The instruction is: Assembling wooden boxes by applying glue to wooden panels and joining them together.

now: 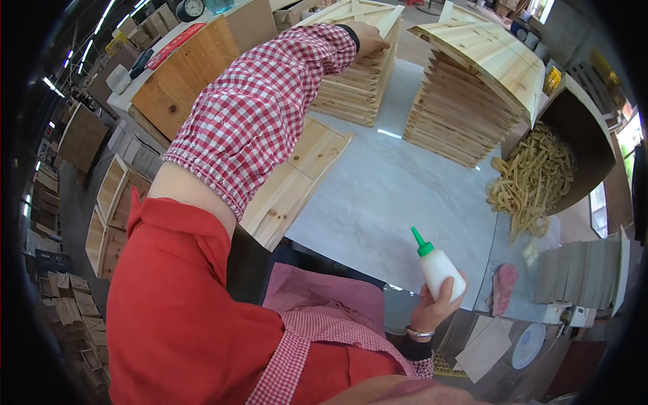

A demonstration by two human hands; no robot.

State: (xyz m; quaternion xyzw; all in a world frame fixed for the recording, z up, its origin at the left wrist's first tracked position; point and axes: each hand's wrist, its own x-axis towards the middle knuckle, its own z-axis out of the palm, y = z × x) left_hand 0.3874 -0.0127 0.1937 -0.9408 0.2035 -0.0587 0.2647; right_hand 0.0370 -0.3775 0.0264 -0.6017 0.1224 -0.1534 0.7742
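**Glue at the ready as a frame is picked from the stack**

Workshop benches and crates ring a pale marble table [398,202], where two stacks of wooden frames stand. The left hand [368,37] reaches out to the nearer stack [354,81], fingers curled over the top frame's edge, apparently gripping it. The right hand [435,304] is wrapped around a white glue bottle [439,266], green nozzle up, at the table's near edge. Judged from this, fetching is under way; gluing calls for the frame laid flat first.

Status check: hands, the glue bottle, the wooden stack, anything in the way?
Left hand on top of left wooden stack. Right hand gripping glue bottle, green nozzle up. White tabletop between them bare.
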